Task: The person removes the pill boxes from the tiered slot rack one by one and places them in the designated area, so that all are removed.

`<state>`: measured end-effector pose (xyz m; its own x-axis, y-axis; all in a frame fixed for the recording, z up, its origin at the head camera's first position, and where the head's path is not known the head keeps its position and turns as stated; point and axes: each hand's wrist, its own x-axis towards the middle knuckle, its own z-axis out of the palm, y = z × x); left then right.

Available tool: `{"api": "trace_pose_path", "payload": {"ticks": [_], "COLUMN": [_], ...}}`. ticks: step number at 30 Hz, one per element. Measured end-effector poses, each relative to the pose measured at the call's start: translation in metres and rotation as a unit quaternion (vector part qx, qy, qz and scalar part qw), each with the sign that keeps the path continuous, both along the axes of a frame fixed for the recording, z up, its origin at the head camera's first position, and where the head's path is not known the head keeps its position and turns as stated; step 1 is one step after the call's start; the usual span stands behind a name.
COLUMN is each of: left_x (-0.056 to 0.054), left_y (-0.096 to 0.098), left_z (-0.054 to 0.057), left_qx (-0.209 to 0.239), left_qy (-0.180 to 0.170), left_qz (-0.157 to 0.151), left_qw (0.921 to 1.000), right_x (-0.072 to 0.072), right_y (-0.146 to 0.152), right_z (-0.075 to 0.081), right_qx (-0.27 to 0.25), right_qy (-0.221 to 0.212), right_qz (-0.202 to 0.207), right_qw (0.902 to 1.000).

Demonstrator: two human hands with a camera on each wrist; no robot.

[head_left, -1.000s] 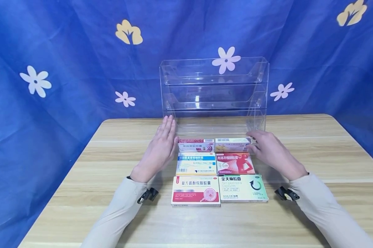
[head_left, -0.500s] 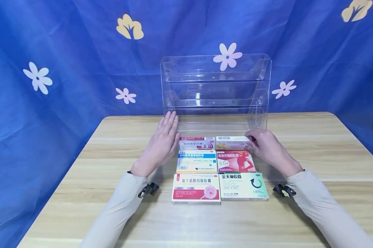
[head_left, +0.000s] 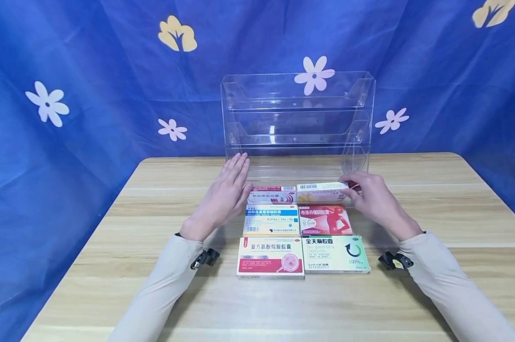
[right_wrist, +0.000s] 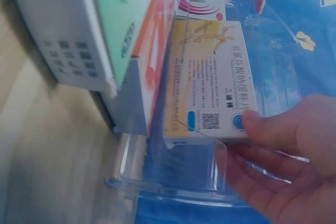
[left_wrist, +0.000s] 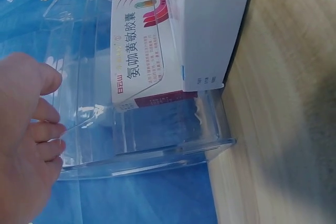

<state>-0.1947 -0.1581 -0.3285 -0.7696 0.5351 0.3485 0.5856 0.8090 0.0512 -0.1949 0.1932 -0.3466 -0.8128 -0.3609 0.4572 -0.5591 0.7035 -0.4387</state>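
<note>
My right hand [head_left: 377,199] pinches the right end of a white and yellow medicine box [right_wrist: 210,77], thumb on its printed front. That box stands in the lowest tier of a clear acrylic rack [head_left: 298,102], its right end slightly raised in the head view. Left of it in the same tier is a white and dark red medicine box [left_wrist: 139,45]. With straight fingers, my left hand [head_left: 223,197] lies along the rack's left side; whether it touches the rack I cannot tell.
In front of the rack, medicine boxes lie in two columns: a blue and white box [head_left: 271,221], a red box [head_left: 325,221], a white and red box [head_left: 270,256] and a green and white box [head_left: 336,254]. A blue curtain [head_left: 112,95] hangs behind the wooden table [head_left: 125,237].
The right end of the white and yellow box has tipped up a little in my right hand. My left hand stays beside the rack. The head view has shifted slightly.
</note>
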Motion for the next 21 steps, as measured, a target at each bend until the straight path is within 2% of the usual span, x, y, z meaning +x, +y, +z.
{"api": "trace_pose_path", "payload": {"ticks": [7, 12, 16, 21], "left_x": [-0.002, -0.002, -0.003, -0.003], "left_y": [0.000, 0.001, 0.000, 0.000], "left_z": [-0.001, -0.002, -0.005, -0.006], "left_qx": [0.010, 0.016, 0.016, 0.016], "left_qy": [0.006, 0.007, 0.010, 0.017], "left_qz": [0.003, 0.030, 0.044, 0.041], "left_qw": [0.9999, 0.9994, 0.9989, 0.9989], "right_x": [0.002, 0.004, 0.010, 0.022], "right_y": [0.006, 0.007, 0.007, 0.012], "right_z": [0.007, 0.011, 0.015, 0.020], "right_qx": [-0.047, -0.081, -0.106, -0.130], "right_qy": [0.038, 0.051, 0.019, -0.054], "right_qz": [0.015, 0.017, -0.001, -0.010], "right_qw": [0.9981, 0.9953, 0.9942, 0.9899]}}
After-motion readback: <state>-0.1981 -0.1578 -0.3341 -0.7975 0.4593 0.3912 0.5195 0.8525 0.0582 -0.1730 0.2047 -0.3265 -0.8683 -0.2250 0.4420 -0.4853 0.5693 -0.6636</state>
